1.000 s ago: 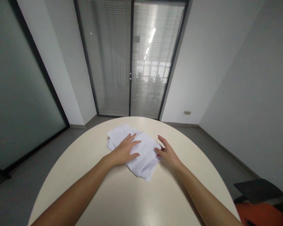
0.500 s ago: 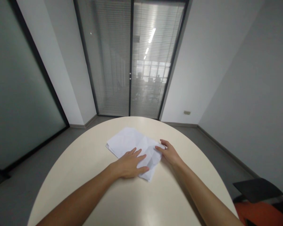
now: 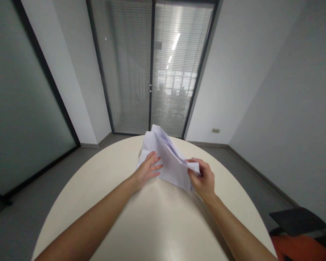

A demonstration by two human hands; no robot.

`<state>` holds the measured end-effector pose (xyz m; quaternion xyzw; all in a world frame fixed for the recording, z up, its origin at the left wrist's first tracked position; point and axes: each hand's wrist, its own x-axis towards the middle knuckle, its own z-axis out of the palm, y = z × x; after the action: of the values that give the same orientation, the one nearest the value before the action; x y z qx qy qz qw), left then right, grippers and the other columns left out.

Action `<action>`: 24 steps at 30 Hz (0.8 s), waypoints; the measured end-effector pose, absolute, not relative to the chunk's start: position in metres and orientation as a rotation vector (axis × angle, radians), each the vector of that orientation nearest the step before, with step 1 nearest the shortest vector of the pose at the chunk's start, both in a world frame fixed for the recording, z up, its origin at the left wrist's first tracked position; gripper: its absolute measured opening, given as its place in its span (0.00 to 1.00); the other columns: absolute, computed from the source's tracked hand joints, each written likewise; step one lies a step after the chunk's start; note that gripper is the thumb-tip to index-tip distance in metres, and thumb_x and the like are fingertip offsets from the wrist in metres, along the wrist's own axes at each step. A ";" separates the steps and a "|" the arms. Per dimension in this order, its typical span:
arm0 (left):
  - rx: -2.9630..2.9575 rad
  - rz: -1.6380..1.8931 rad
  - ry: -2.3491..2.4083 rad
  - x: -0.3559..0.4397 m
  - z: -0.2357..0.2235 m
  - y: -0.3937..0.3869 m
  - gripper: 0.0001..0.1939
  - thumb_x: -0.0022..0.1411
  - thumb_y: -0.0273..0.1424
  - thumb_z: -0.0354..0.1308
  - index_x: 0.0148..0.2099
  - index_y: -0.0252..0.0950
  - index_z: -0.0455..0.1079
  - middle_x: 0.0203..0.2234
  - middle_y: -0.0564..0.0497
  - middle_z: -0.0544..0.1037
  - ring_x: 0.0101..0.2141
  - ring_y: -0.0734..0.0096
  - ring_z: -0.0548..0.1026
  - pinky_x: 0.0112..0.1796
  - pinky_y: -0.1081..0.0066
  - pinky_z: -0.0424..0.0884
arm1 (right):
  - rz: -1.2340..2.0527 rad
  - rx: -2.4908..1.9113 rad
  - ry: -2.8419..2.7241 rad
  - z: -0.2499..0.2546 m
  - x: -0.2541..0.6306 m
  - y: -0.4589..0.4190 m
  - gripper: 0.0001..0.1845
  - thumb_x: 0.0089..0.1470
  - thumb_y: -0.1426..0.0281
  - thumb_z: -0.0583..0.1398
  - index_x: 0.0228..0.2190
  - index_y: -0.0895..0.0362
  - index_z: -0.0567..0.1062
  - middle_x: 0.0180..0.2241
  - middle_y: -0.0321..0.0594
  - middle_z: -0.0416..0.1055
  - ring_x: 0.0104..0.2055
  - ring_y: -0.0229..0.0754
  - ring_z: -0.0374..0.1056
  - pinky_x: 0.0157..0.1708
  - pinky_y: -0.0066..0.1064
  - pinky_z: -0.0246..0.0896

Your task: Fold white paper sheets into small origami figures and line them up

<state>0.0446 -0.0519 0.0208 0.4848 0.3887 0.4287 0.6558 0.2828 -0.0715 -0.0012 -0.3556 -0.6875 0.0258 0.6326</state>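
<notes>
Big room with grey walls (image 3: 274,72) all round, grey floor (image 3: 29,203) below. Far in the middle, a tall glass door (image 3: 152,69) with thin blinds, and long lights shining behind it. On the left, a wide dark glass panel (image 3: 13,108) in a black frame.

Near and in the middle, a round cream table (image 3: 157,221), filling most of the low part of the view. Near right corner: a bit of a black and orange chair (image 3: 301,232), off the table's edge.

Two bare arms reaching out from the near side over the table.

Toward the far side of the table, a crumpled white paper (image 3: 168,159), full of creases and folds. Lifted up and tilted, far edge high in the air, near edge low over the table. Held between the two hands.

Left hand (image 3: 148,170): open and flat, fingers spread, pressed against the left near part of the paper. Not wrapped round anything, just touching.

Right hand (image 3: 203,179): curled closed, pinching the right near corner of the paper between thumb and fingers. A small flap of paper poking out above the knuckles.

Paper a little closer to the far edge of the table than to the near one, right in front of the glass door.
</notes>
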 end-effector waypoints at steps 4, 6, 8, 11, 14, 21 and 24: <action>0.941 1.079 0.683 0.028 0.047 -0.044 0.31 0.67 0.53 0.49 0.58 0.33 0.67 0.49 0.38 0.78 0.43 0.56 0.80 0.40 0.62 0.78 | -0.219 -0.344 -2.189 0.010 0.274 -0.092 0.14 0.65 0.73 0.56 0.50 0.53 0.74 0.46 0.45 0.79 0.49 0.45 0.74 0.48 0.41 0.71; 0.906 1.183 0.722 0.021 0.053 -0.038 0.25 0.68 0.47 0.51 0.54 0.30 0.70 0.43 0.39 0.81 0.40 0.57 0.81 0.39 0.63 0.79 | -0.280 -0.262 -2.306 0.013 0.265 -0.100 0.14 0.66 0.74 0.55 0.51 0.56 0.73 0.46 0.45 0.79 0.51 0.45 0.72 0.52 0.40 0.69; 0.876 1.227 0.846 0.015 0.051 -0.032 0.16 0.64 0.33 0.57 0.51 0.27 0.72 0.40 0.39 0.82 0.38 0.59 0.81 0.38 0.67 0.79 | -0.279 -0.226 -2.384 0.013 0.255 -0.106 0.15 0.65 0.75 0.56 0.52 0.56 0.72 0.46 0.45 0.79 0.53 0.45 0.71 0.54 0.40 0.67; 0.880 1.229 1.035 0.007 0.037 -0.021 0.17 0.54 0.20 0.60 0.48 0.26 0.74 0.36 0.41 0.83 0.34 0.62 0.81 0.32 0.72 0.78 | -0.078 -0.238 -2.446 0.011 0.244 -0.110 0.18 0.65 0.65 0.58 0.55 0.56 0.70 0.49 0.47 0.77 0.55 0.45 0.69 0.54 0.39 0.67; 0.892 1.102 1.182 -0.006 0.017 -0.012 0.18 0.50 0.19 0.61 0.46 0.26 0.75 0.34 0.41 0.83 0.28 0.64 0.80 0.27 0.73 0.75 | 0.184 -0.370 -2.466 0.007 0.243 -0.108 0.30 0.61 0.52 0.59 0.58 0.55 0.68 0.54 0.51 0.72 0.57 0.49 0.66 0.57 0.44 0.64; 1.161 0.932 1.668 -0.042 -0.020 0.010 0.44 0.51 0.28 0.66 0.68 0.27 0.54 0.56 0.32 0.74 0.48 0.52 0.79 0.41 0.66 0.77 | 0.376 -1.134 -2.544 -0.017 0.262 -0.089 0.40 0.61 0.49 0.56 0.68 0.50 0.55 0.70 0.48 0.49 0.72 0.58 0.42 0.67 0.57 0.41; 1.372 0.911 1.835 -0.049 -0.026 0.016 0.47 0.51 0.26 0.66 0.70 0.27 0.49 0.63 0.32 0.65 0.60 0.52 0.68 0.55 0.65 0.68 | 0.508 -1.179 -2.637 -0.024 0.264 -0.087 0.40 0.61 0.46 0.55 0.68 0.49 0.56 0.69 0.47 0.50 0.72 0.61 0.42 0.67 0.59 0.37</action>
<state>-0.0492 0.0160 -0.0265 0.5251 0.7020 0.3485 0.3317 0.2638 -0.0867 -0.0245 -0.3998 -0.8942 0.1721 0.1042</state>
